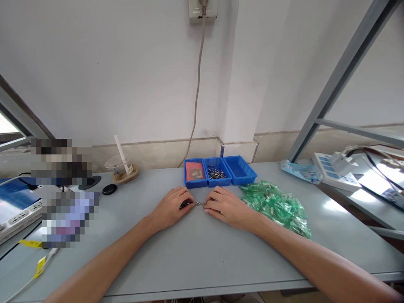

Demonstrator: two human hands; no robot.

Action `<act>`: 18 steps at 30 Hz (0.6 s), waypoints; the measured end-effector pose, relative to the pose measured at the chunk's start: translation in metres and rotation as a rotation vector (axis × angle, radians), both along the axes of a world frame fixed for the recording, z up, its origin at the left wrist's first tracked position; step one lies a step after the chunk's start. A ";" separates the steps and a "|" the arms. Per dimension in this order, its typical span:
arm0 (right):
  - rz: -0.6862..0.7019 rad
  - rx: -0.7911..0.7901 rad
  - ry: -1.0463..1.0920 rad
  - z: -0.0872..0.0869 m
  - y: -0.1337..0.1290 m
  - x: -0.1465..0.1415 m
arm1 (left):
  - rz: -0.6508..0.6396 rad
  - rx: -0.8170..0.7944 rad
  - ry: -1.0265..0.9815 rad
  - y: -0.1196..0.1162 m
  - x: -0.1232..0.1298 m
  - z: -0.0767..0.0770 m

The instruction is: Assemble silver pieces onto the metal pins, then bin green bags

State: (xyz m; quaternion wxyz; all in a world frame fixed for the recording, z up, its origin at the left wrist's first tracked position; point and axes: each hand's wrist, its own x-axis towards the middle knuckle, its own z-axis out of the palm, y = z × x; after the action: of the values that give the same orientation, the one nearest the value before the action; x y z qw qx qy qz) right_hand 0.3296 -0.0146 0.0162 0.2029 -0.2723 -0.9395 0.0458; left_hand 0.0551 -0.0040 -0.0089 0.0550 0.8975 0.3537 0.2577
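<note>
My left hand rests on the grey table with its fingers pinched together. Dark, thin pieces show under its fingers; their kind is too small to tell. A small silvery metal pin-like part spans the short gap between my hands. The left fingertips grip one end of it, and the fingertips of my right hand close on the other end. Just beyond the hands stands a blue bin with many small metal pin-like parts in it. Right beside my right wrist lies a pile of green clear plastic bags.
A blue bin with a reddish packet and another blue bin flank the middle one. Leftward are a black round lid, a plastic cup and a power strip. A blue-white packet lies back right, near a metal post.
</note>
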 end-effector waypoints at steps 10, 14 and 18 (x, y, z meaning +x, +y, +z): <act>-0.174 -0.086 0.020 -0.009 0.005 0.002 | -0.057 0.017 0.099 -0.005 -0.008 0.015; -0.207 -0.071 -0.006 -0.010 0.003 -0.002 | -0.067 0.053 0.146 -0.003 -0.009 0.014; -0.275 -0.098 0.040 -0.010 0.000 -0.008 | -0.060 0.054 0.163 -0.002 -0.008 0.011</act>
State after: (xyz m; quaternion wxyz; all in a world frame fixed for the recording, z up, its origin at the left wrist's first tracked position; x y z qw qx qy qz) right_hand 0.3219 -0.0142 0.0064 0.2125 -0.4069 -0.8857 0.0691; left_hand 0.0475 -0.0060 0.0019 0.0096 0.9268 0.3230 0.1916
